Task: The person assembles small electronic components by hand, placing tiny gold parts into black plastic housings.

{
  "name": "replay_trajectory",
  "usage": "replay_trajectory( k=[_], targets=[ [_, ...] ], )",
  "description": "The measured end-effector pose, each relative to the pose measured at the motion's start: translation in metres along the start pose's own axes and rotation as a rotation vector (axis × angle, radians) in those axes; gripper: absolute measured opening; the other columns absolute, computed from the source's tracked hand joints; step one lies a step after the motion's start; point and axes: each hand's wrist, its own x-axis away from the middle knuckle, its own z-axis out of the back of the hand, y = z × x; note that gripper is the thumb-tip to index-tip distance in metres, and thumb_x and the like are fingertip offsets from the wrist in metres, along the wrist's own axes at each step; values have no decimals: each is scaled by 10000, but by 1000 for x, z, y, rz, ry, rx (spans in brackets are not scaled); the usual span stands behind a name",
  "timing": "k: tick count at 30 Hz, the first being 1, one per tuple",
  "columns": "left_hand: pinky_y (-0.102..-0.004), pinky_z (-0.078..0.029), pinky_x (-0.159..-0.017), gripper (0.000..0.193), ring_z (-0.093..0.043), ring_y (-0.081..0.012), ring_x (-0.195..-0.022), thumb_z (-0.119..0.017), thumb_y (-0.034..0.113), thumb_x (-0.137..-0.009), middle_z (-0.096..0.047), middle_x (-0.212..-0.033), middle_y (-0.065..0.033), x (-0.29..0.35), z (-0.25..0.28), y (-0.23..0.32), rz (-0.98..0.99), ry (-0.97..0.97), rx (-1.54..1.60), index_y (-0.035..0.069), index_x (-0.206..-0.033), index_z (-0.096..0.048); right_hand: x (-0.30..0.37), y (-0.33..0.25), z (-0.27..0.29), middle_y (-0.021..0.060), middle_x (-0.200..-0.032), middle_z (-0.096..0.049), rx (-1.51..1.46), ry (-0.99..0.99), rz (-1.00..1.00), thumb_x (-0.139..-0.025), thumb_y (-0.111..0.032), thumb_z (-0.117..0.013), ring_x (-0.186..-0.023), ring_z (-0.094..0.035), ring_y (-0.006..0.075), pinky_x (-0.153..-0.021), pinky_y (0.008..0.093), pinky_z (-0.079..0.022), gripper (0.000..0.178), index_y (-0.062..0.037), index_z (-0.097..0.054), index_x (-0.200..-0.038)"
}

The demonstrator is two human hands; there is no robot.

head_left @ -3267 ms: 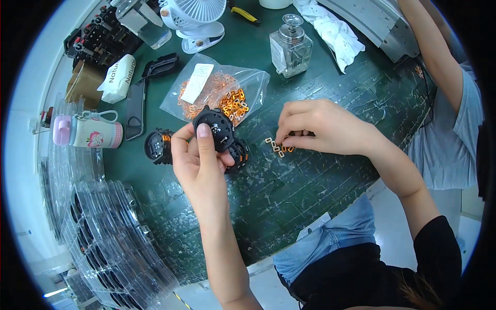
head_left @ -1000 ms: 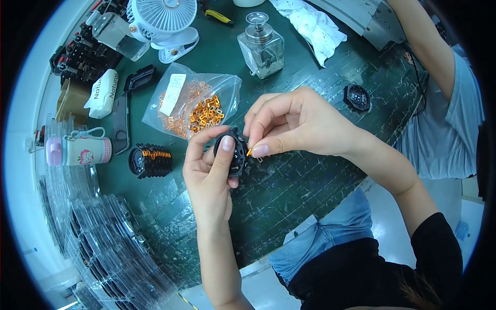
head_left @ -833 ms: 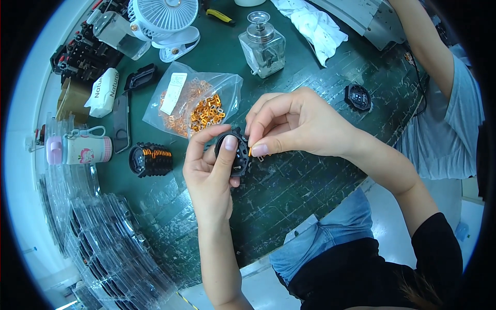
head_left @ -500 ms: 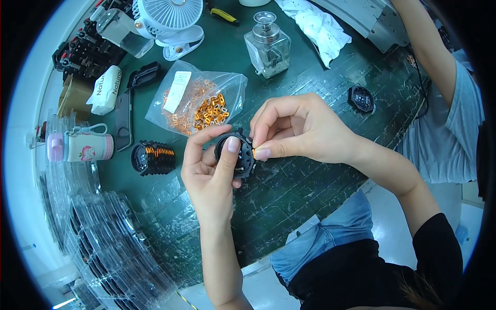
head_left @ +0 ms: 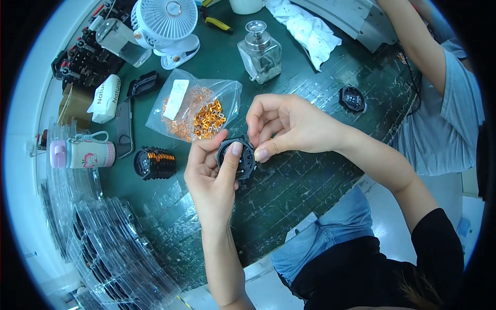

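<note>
Edges/room: clear plastic trays (head_left: 119,253) take up the L edge of desk (head_left: 289,206) down to near L corner. Room to move: scuffed green surface btwn black stack (head_left: 155,163) and near edge, plus stretch from R hand (head_left: 297,124) twd R end. Near edge runs alongside wearer's jeans (head_left: 330,222).

Containers, L to R: cardboard box (head_left: 76,106) nr far L corner, contents hidden. Trays hold dark round parts. White bottle w/ pink lid (head_left: 90,155) by L edge. Clear square bottle (head_left: 119,39) twd far edge, contents unclear. Plastic bag (head_left: 231,93) mid-desk, w/ white label, holds orange links (head_left: 208,119). Glass dispenser (head_left: 261,59) R of bag, metal top, small amt. of unclear matter at base.

Other items/obstructions, L to R: dark rack (head_left: 85,59) at far L corner; white pack (head_left: 106,98); black flat device (head_left: 125,126); black stack w/ row of orange pcs; white fan (head_left: 168,23) twd far edge. L hand (head_left: 209,178) grasps black round case (head_left: 245,160), thumb on face, above mid-desk. Yellow pliers (head_left: 218,23), far edge. R hand: thumb and index close together at case's R rim; can't tell if they grip a pc. White cloth (head_left: 306,33) and grey machine (head_left: 356,20) obstruct far R. Second black case (head_left: 352,98) nr R end; co-worker's arm (head_left: 421,54) beyond.
</note>
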Motion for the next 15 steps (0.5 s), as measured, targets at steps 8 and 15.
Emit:
replay_trajectory(
  k=[8,15],
  targets=[
    [-143,-353,-579,213,-501,1,-664,-656,117,-898,-644,-790,12,-15,24,-1,64,-134,-43,1,-1074,-621,25,-6,-11,53,-888,-649,787,312,379,-757,-96,-771,-712,-642,116,-632,237,-522,223,-43,-626,-917],
    [-197,-337,-555,226,-408,-26,-598,-731,144,-823,-614,-850,-8,-23,74,-12,-13,44,-523,17,-1009,-709,116,9,33,46,-1053,-590,1405,823,186,-781,-60,-714,-834,-568,167,-629,244,-448,237,-76,-648,-1008]
  ],
)
